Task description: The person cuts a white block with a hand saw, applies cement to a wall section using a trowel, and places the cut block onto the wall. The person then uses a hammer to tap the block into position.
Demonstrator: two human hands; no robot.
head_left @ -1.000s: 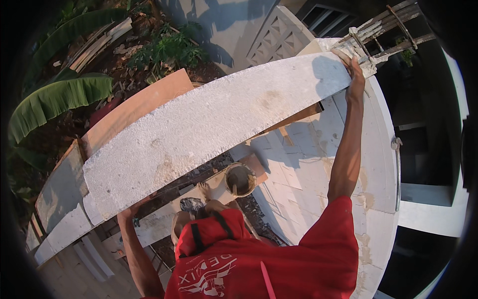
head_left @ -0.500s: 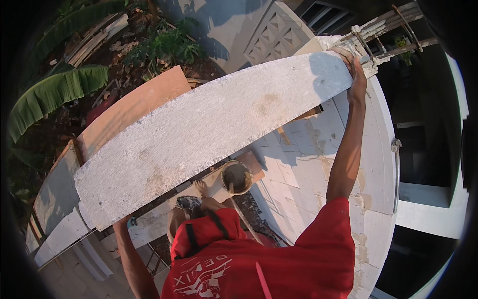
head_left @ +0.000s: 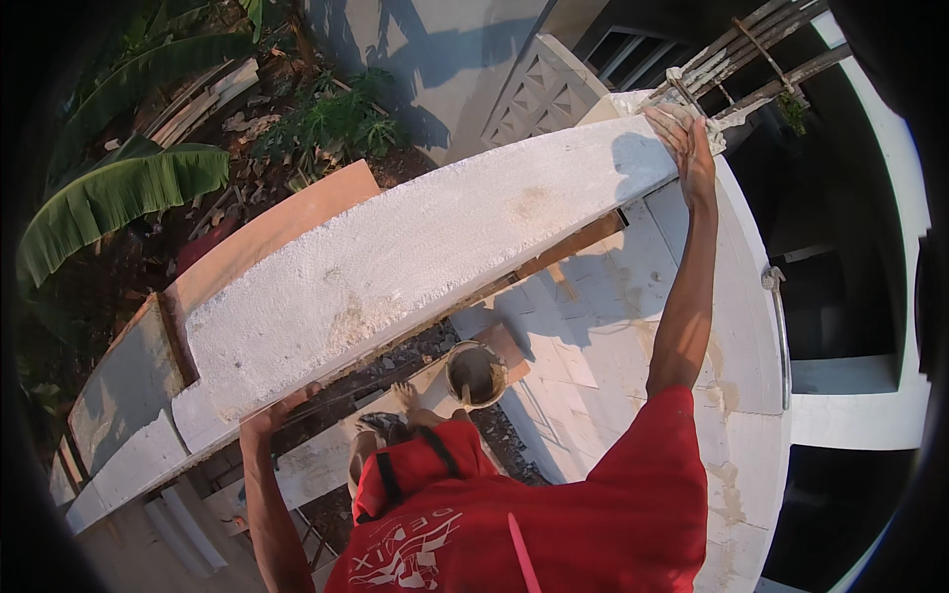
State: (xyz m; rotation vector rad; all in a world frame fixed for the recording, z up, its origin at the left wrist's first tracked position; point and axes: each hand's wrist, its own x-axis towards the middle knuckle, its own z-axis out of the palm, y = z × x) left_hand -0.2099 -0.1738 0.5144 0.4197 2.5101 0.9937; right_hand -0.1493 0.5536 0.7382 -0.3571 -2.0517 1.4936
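Observation:
A long white lightweight concrete block with a rough face and brown stains lies across the view from lower left to upper right. My left hand holds it by the near edge close to its left end, fingers partly hidden beneath. Around the block's right end is my right hand, its fingers laid over the corner beside a rebar column. The block's left end meets a row of white blocks. How its underside rests is hidden.
Below me a bucket of grey mortar with a stick-like handle in it stands beside my bare foot on a plank. A white block wall curves along the right, a metal bar on its edge. An orange-brown board stands beyond.
The block's left end has shifted right and its near side face now shows more. My left hand has come up along the near edge. My right hand stays at the right end.

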